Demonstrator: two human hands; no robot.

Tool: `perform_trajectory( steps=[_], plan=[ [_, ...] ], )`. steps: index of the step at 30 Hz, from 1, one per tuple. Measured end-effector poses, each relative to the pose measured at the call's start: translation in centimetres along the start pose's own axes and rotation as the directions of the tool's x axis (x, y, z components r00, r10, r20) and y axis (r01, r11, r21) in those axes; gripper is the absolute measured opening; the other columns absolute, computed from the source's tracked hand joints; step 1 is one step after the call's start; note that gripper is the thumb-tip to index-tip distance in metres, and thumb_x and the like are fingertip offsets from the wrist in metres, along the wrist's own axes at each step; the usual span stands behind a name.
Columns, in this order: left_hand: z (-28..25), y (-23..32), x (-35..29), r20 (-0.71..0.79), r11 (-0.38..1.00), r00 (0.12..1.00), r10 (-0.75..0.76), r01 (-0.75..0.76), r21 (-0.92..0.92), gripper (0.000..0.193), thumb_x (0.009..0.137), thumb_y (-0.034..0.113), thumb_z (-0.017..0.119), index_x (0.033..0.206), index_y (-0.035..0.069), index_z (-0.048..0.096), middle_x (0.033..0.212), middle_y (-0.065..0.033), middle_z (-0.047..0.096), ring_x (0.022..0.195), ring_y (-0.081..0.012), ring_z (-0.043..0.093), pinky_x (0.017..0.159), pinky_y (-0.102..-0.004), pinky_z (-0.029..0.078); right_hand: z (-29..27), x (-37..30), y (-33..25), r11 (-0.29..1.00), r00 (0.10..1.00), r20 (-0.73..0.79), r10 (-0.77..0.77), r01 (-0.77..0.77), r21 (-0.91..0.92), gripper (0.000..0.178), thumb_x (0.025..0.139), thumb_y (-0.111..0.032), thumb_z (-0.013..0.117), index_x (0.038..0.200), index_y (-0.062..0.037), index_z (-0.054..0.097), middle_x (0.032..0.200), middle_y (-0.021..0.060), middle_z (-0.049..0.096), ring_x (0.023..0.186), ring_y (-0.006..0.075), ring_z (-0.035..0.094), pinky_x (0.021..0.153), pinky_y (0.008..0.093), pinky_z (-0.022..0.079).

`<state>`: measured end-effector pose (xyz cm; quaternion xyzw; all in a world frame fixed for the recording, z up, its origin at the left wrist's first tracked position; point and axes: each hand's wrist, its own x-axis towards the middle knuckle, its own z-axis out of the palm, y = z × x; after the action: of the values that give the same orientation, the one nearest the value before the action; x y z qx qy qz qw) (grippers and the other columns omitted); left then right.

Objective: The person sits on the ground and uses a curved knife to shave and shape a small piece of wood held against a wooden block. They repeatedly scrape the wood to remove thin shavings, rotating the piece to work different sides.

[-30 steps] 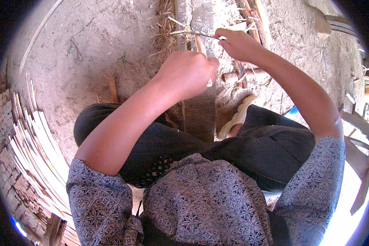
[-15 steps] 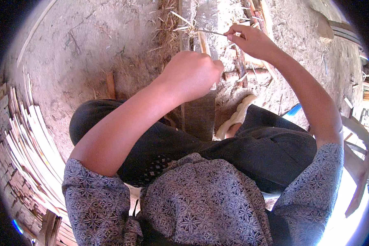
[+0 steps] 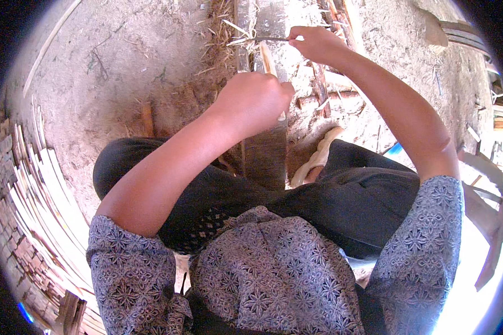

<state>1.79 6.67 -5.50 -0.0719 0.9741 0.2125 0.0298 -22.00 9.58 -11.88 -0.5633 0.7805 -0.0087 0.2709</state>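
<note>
My left hand (image 3: 252,103) is closed in a fist round a pale wooden stick (image 3: 267,58), which juts out beyond the fist and shows a short end below it. The stick lies over a long wooden plank (image 3: 264,159). Farther out, my right hand (image 3: 318,44) pinches the end of a thin dark rod (image 3: 274,39). This rod runs leftward to the stick's far end, where curled wood shavings (image 3: 243,37) bunch up. Whether the rod is a blade or a plain bar cannot be made out.
Split wood strips (image 3: 47,195) lie stacked at the left beside a brick wall (image 3: 8,195). More wood pieces (image 3: 321,84) are strewn right of the plank. A sandalled foot (image 3: 317,159) rests near it. A curved pale stick (image 3: 47,47) lies on the earth floor at far left.
My right hand has moved left and slightly away, bringing the dark rod across the stick's far end. My left hand and the stick have shifted slightly left in the picture, as has the plank.
</note>
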Motion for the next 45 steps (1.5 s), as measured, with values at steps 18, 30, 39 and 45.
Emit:
perform_trajectory(
  steps=[18, 30, 39, 45],
  plan=[
    [0.6, 0.6, -1.0, -0.087, 0.999, 0.996, -0.025, 0.029, 0.038, 0.026, 0.091, 0.034, 0.063, 0.085, 0.009, 0.066, 0.073, -0.0146, 0.069, 0.069, -0.0341, 0.072, 0.058, -0.0473, 0.057, 2.1, 0.6, 1.0, 0.996, 0.997, 0.028, -0.072, 0.074, -0.047, 0.034, 0.103, -0.037, 0.050, 0.126, -0.0134, 0.058, 0.094, 0.0193, 0.073, 0.094, 0.0390, 0.071, 0.087, 0.0529, 0.055],
    [-0.7, 0.6, -1.4, -0.154, 0.995, 0.983, -0.097, 0.097, -0.008, 0.040, 0.095, 0.045, 0.061, 0.076, 0.011, 0.070, 0.062, -0.0133, 0.066, 0.062, -0.0333, 0.070, 0.057, -0.0449, 0.055, -1.4, -7.2, -0.8, 0.980, 0.986, 0.037, -0.161, 0.155, 0.127, 0.033, 0.101, -0.039, 0.056, 0.117, -0.0117, 0.065, 0.073, 0.0129, 0.064, 0.070, 0.0246, 0.066, 0.069, 0.0411, 0.050],
    [0.5, 1.4, -1.1, -0.064, 0.955, 0.976, -0.209, 0.190, -0.229, 0.026, 0.100, 0.032, 0.057, 0.093, 0.009, 0.067, 0.074, -0.0215, 0.066, 0.072, -0.0447, 0.066, 0.065, -0.0555, 0.053, -4.2, -11.4, -2.8, 0.973, 0.979, 0.051, -0.199, 0.191, 0.129, 0.020, 0.099, -0.021, 0.057, 0.115, -0.0101, 0.063, 0.086, 0.0156, 0.071, 0.081, 0.0305, 0.071, 0.077, 0.0429, 0.054],
    [1.0, 1.5, -0.2, -0.020, 0.962, 0.986, -0.165, 0.156, -0.226, 0.020, 0.097, 0.027, 0.059, 0.094, 0.009, 0.067, 0.076, -0.0231, 0.066, 0.074, -0.0456, 0.066, 0.068, -0.0568, 0.052, -3.0, -11.4, -2.8, 0.983, 0.983, -0.040, -0.181, 0.180, -0.041, 0.020, 0.100, -0.025, 0.052, 0.113, -0.0135, 0.063, 0.091, 0.0189, 0.071, 0.088, 0.0395, 0.069, 0.081, 0.0518, 0.053]
  ],
)
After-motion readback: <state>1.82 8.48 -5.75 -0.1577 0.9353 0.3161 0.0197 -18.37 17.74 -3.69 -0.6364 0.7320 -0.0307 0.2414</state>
